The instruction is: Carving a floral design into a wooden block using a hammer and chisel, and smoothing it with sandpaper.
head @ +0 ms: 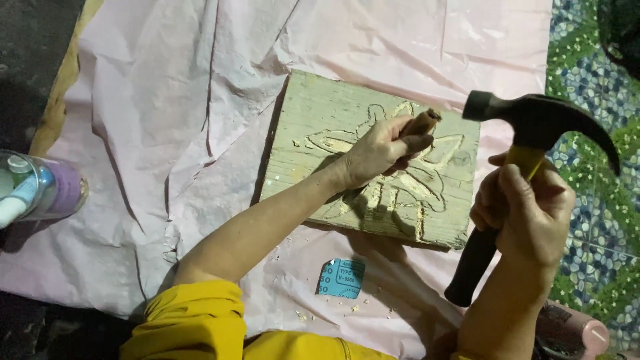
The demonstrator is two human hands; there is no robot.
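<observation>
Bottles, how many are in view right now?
2. A clear bottle with a purple band lies at the left edge of the pink sheet. A pink bottle sits at the bottom right, by the right forearm, partly cut off. Others may lie out of frame.

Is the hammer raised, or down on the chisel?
Raised: the hammer in the right hand is apart from the chisel held by the left hand.

Bright, even light falls from above; soft shadows lie beneath the forearm and the pale carved wooden board [373, 160]. The left corners sink into darkness. Focus is slightly soft throughout.
</observation>
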